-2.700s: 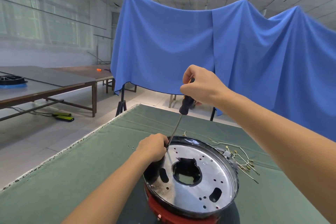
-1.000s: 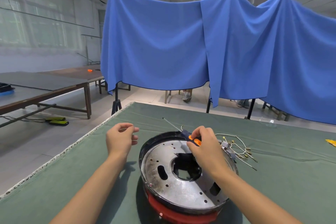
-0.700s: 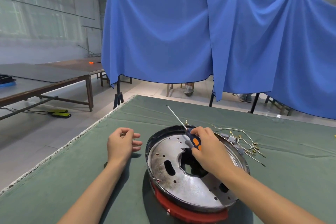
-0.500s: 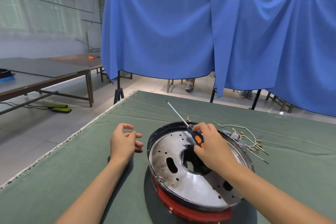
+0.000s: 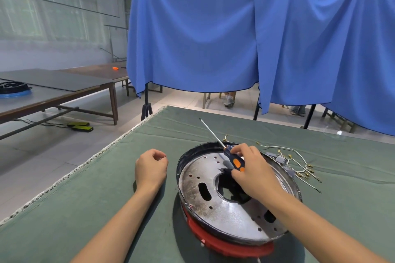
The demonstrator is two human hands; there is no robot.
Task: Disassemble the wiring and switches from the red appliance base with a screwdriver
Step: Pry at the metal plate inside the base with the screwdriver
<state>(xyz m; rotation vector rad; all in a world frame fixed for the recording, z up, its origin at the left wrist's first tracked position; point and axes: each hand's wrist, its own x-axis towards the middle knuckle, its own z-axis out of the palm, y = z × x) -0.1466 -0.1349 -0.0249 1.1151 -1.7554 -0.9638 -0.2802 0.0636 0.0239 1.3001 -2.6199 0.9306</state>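
Observation:
The red appliance base (image 5: 213, 239) lies on the green cloth with its round metal plate (image 5: 198, 203) facing up. My right hand (image 5: 254, 171) hovers over the plate's centre hole and grips the dark blue and orange screwdriver (image 5: 234, 161), whose thin shaft points up and away to the left. My left hand (image 5: 150, 166) rests on the cloth just left of the base, fingers curled, thumb and fingertips together; whether something small sits between them I cannot tell. A bundle of white wires with yellow terminals and a small grey switch (image 5: 297, 166) lies off the base's far right rim.
The green-covered table (image 5: 85, 209) ends in a frayed left edge close to my left arm. Blue cloth screens (image 5: 192, 38) hang behind the table on stands. Long tables (image 5: 53, 89) stand at the left across the floor. A person's feet show under the screens.
My right hand has lifted the screwdriver out of the base and turned it tip-away, lowering it over the plate. My left hand has left the rim and come down on the cloth beside it.

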